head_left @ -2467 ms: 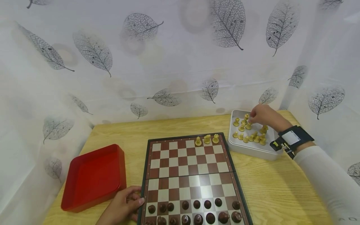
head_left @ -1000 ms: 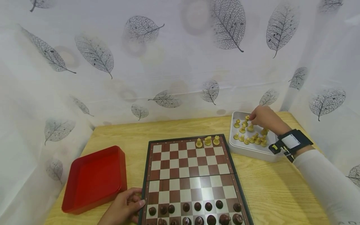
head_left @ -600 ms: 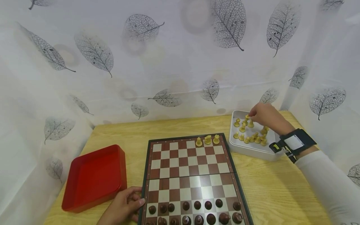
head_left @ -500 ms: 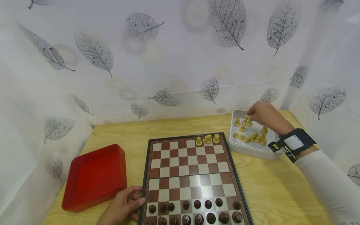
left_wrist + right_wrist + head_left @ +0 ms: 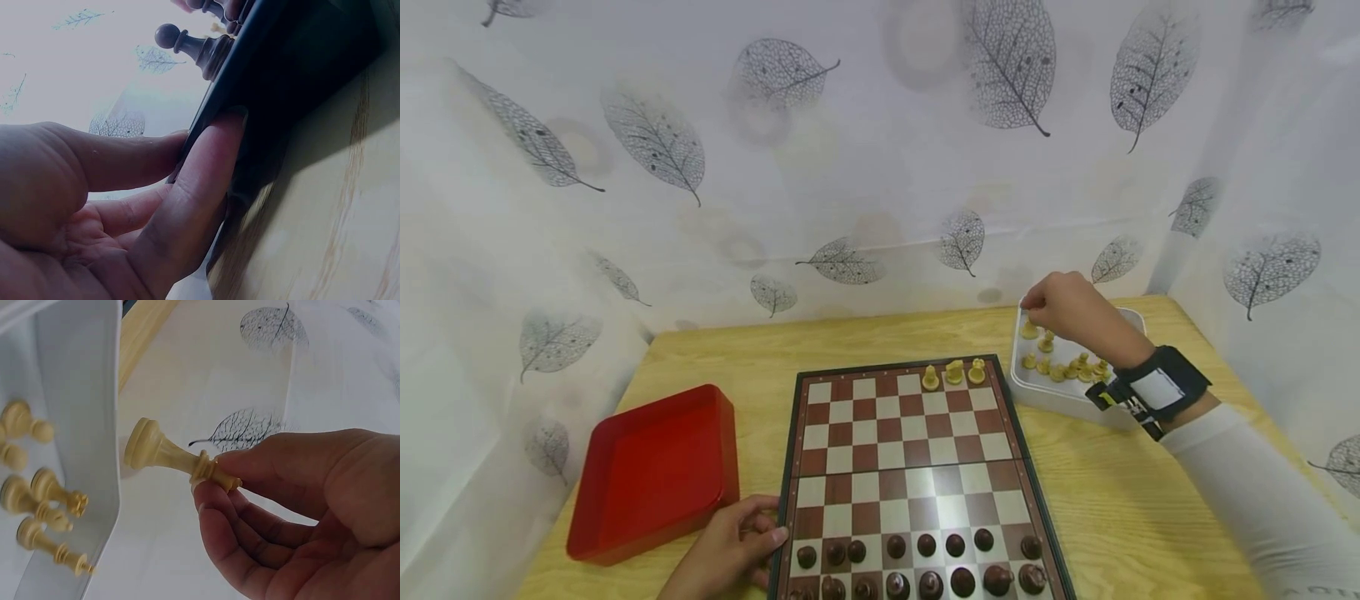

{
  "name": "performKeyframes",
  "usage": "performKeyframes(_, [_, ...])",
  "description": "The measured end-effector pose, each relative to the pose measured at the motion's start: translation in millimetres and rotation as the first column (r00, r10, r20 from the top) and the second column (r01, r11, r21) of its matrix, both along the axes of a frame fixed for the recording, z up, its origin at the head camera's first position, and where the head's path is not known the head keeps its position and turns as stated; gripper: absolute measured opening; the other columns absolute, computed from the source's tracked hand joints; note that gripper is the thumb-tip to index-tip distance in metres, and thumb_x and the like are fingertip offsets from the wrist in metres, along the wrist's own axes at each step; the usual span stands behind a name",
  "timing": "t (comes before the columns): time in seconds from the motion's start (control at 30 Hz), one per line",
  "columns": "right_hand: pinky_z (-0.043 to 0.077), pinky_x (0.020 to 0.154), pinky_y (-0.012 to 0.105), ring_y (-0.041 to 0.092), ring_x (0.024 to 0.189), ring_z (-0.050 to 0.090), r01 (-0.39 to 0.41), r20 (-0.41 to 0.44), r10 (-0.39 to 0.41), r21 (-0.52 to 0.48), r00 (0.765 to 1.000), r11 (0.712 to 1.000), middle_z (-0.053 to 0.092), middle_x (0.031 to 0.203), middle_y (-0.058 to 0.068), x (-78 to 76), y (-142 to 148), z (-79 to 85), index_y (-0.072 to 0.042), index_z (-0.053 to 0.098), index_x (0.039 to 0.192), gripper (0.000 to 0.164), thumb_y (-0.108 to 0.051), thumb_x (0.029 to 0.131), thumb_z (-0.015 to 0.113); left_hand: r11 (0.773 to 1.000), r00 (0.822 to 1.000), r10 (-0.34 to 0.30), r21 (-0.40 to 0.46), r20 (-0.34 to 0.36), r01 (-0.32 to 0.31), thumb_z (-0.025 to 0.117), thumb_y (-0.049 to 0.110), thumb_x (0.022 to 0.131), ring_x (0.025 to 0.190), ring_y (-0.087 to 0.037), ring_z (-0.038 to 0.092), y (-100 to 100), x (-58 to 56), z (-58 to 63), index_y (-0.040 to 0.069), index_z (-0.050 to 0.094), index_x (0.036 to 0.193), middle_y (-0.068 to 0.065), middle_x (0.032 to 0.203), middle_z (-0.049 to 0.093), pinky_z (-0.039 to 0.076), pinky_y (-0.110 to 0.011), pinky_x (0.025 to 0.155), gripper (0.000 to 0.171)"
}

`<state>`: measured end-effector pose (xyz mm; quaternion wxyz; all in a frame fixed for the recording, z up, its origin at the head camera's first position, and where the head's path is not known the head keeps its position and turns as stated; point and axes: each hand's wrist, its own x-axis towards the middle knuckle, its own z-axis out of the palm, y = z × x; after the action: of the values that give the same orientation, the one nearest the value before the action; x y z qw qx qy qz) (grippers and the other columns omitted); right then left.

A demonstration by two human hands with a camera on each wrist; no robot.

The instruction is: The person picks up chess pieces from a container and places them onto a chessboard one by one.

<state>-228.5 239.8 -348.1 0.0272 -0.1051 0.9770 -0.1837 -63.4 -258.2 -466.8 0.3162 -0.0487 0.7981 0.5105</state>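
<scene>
My right hand (image 5: 1063, 307) is above the back left corner of the white tray (image 5: 1067, 406). In the right wrist view its thumb and fingers pinch a cream chess piece (image 5: 165, 450) near the top. The fingertips partly cover that top; the piece looks like a queen. Its base points toward the tray wall. My left hand (image 5: 730, 542) grips the left edge of the chessboard (image 5: 891, 454), thumb above and a finger (image 5: 200, 181) below. Dark chess pieces (image 5: 962, 581) stand in two rows at the near end. A cream pawn (image 5: 930, 378), knight (image 5: 954, 372) and rook (image 5: 977, 372) stand at the far end.
Several cream pieces (image 5: 1057, 372) stand in the white tray, and a king (image 5: 56, 553) lies among those seen by the right wrist. An open red tray (image 5: 655, 475) sits left of the board. A leaf-patterned curtain (image 5: 880, 167) encloses the wooden table (image 5: 760, 350).
My right hand has lifted the cream chess piece and moved left over the tray, toward the board. My left hand keeps its hold on the board's edge.
</scene>
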Motion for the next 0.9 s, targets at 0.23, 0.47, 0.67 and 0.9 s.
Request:
performKeyframes(0.23, [0.047, 0.062, 0.030, 0.017, 0.068, 0.063, -0.047, -0.004, 0.046, -0.028, 0.999, 0.999, 0.075, 0.113, 0.025, 2.5, -22.1, 1.1, 0.006, 0.075, 0.116, 0.029, -0.002, 0.095, 0.057, 1.000, 1.000, 0.001, 0.019, -0.001, -0.001, 0.075, 0.025, 0.096, 0.082, -0.019, 0.069, -0.7, 0.5, -0.8, -0.012, 0.045, 0.146, -0.009, 0.099, 0.068, 0.067, -0.040, 0.071, 0.069])
performKeyframes(0.47, [0.048, 0.067, 0.031, 0.023, 0.080, 0.068, -0.116, -0.050, 0.114, -0.037, 0.992, 0.993, 0.076, 0.114, 0.023, 3.2, -43.8, 1.6, 0.006, 0.077, 0.113, 0.028, 0.001, 0.094, 0.057, 1.000, 1.000, -0.002, 0.026, -0.009, 0.002, 0.076, 0.026, 0.095, 0.081, -0.019, 0.070, -1.7, 1.1, -2.1, -0.013, 0.045, 0.146, -0.009, 0.098, 0.069, 0.067, -0.041, 0.070, 0.071])
performKeyframes(0.67, [0.051, 0.069, 0.032, 0.026, 0.087, 0.071, -0.159, -0.079, 0.156, -0.029, 0.985, 0.987, 0.077, 0.114, 0.021, 4.5, -58.4, 4.0, 0.005, 0.078, 0.112, 0.025, 0.002, 0.094, 0.060, 0.999, 1.000, -0.007, 0.033, -0.006, 0.007, 0.075, 0.026, 0.096, 0.082, -0.019, 0.069, -1.9, 0.8, -3.3, -0.013, 0.045, 0.146, -0.009, 0.099, 0.068, 0.067, -0.041, 0.070, 0.070])
performKeyframes(0.9, [0.056, 0.072, 0.034, 0.024, 0.085, 0.070, -0.186, -0.064, 0.183, -0.043, 0.981, 0.982, 0.077, 0.112, 0.020, 4.5, -76.4, 8.6, 0.004, 0.078, 0.111, 0.024, 0.001, 0.095, 0.061, 1.000, 1.000, 0.009, -0.003, 0.010, -0.009, 0.075, 0.026, 0.096, 0.081, -0.019, 0.070, -0.6, -0.8, -4.3, -0.011, 0.045, 0.147, -0.008, 0.100, 0.069, 0.067, -0.040, 0.072, 0.070])
